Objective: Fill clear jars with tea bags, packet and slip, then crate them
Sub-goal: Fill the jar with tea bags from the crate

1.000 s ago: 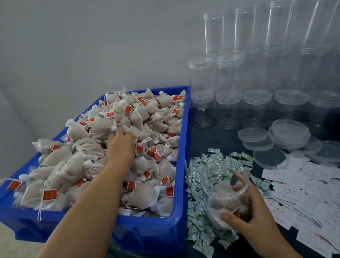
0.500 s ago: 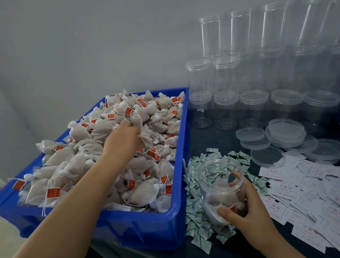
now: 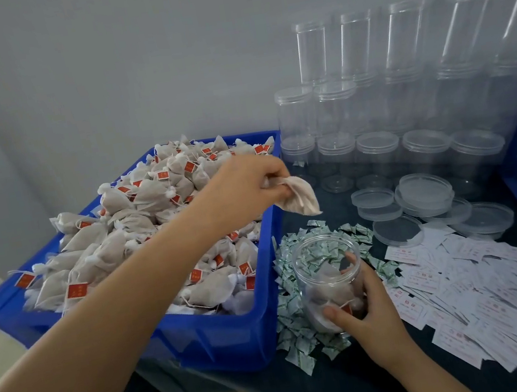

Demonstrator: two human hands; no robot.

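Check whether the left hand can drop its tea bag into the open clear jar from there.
Probably yes. The left hand pinches a beige tea bag above and behind the lidless clear plastic jar; nothing sits between them, and the right hand steadies the jar.

Left hand (image 3: 242,188) pinches tea bag (image 3: 300,196) above jar (image 3: 328,281).

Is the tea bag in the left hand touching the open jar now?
Apart. The head view shows the tea bag pinched by the left hand above the bin's right rim, with dark table visible between it and the jar below.
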